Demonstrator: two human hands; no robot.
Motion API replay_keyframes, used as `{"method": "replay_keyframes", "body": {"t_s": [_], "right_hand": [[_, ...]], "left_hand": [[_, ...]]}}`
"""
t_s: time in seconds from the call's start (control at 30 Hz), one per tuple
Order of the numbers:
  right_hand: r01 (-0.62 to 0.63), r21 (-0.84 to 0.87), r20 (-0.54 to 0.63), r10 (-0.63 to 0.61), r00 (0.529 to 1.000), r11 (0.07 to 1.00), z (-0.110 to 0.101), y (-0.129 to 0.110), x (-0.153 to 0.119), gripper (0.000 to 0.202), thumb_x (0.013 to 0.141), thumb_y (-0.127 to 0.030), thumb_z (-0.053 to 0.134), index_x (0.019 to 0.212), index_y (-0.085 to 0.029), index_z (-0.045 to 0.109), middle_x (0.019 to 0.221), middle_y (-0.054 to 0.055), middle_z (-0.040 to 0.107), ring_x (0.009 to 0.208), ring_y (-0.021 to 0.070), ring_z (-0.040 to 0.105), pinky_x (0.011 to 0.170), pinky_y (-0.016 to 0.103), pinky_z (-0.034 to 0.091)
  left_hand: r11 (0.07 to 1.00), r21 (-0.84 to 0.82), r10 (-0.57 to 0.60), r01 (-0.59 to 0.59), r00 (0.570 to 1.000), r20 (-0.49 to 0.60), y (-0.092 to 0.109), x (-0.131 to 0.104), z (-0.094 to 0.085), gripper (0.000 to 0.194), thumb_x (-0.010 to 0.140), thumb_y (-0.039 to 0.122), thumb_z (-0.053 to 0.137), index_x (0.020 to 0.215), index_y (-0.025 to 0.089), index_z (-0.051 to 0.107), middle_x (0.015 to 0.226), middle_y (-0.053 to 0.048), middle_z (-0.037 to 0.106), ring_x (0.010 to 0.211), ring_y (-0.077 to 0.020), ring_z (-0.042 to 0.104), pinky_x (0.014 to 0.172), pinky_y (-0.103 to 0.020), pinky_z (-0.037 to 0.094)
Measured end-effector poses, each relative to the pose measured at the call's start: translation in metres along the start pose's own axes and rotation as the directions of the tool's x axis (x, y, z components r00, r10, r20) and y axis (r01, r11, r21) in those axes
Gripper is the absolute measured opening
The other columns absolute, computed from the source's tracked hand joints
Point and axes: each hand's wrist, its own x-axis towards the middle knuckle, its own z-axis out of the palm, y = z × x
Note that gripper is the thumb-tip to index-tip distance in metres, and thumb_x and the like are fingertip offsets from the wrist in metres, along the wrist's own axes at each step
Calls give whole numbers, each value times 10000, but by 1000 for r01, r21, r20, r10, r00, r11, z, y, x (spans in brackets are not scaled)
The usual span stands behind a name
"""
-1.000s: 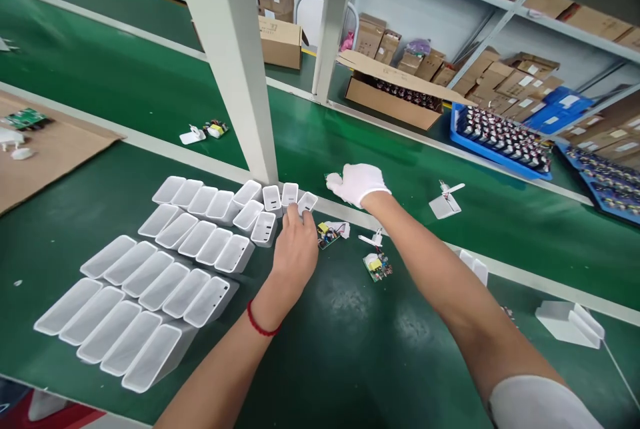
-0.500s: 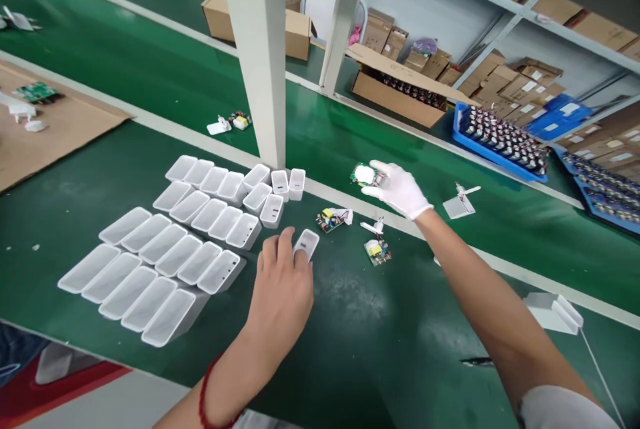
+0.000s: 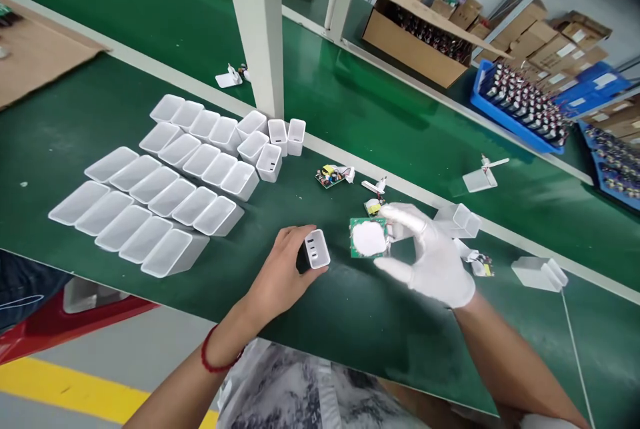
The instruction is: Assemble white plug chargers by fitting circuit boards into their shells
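Observation:
My bare left hand [image 3: 280, 277] grips a small white plastic charger shell [image 3: 317, 248] over the green bench, its ported end facing up. My right hand [image 3: 430, 257], in a white glove, pinches a green circuit board with a white pad on it [image 3: 369, 238] just to the right of the shell. The two parts are a few centimetres apart. Rows of empty white shells [image 3: 165, 182] lie on the bench to the left.
Loose circuit boards [image 3: 330, 176] and white plug parts [image 3: 480, 179] lie beyond my hands. A white post [image 3: 257, 29] rises behind the shells. An open cardboard box [image 3: 415, 49] and blue trays of parts [image 3: 520, 106] stand at the back right. The bench edge is near my body.
Both hands pulled back toward me. The left lifted one shell off the bench and turned it up; the right carried the board from the far strip down beside it.

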Motion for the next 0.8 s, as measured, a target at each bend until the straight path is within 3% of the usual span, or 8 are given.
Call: {"method": "replay_keyframes", "body": {"t_s": [0.1, 0.17, 0.33, 0.57, 0.8], "right_hand": [[217, -135, -2, -219, 976, 967, 2, -25, 2, 501, 740, -311, 736, 1195, -205, 554, 988, 73, 654, 957, 257, 638, 877, 457, 496], [300, -228, 38, -299, 953, 926, -1, -41, 7, 380, 740, -287, 696, 1088, -184, 584, 878, 50, 651, 861, 235, 632, 844, 447, 474], [355, -414, 223, -285, 932, 838, -14, -67, 16, 58, 793, -214, 593, 837, -178, 602, 728, 6, 590, 727, 185, 563, 749, 388, 410], [409, -535, 304, -283, 910, 739, -17, -73, 12, 157, 852, -201, 551, 964, -142, 644, 777, 30, 595, 765, 207, 538, 813, 415, 387], [388, -602, 326, -228, 917, 698, -14, -81, 6, 127, 818, -159, 583, 919, -138, 656, 756, 33, 590, 715, 200, 512, 830, 426, 401]], "left_hand": [[986, -52, 152, -155, 986, -68, 12, 0, 2, 461, 825, 171, 659, 1249, 241, 493, 1307, -110, 574, 1208, -266, 583, 958, -385, 536], [967, -87, 228, -238, 968, -108, 22, -2, 2, 453, 828, 121, 618, 1251, 233, 498, 1306, -117, 565, 1192, -248, 598, 924, -347, 551], [942, -123, 293, -312, 944, -154, 38, -3, 3, 466, 821, 129, 656, 1257, 204, 509, 1285, -127, 578, 1159, -231, 618, 912, -308, 560], [927, -99, 348, -363, 927, -137, 42, -3, 7, 490, 828, 138, 676, 1280, 216, 504, 1287, -132, 583, 1188, -247, 602, 956, -330, 547], [927, -69, 360, -369, 926, -113, 44, -5, 8, 492, 827, 100, 645, 1284, 211, 500, 1288, -135, 579, 1186, -251, 602, 963, -348, 545]]}}
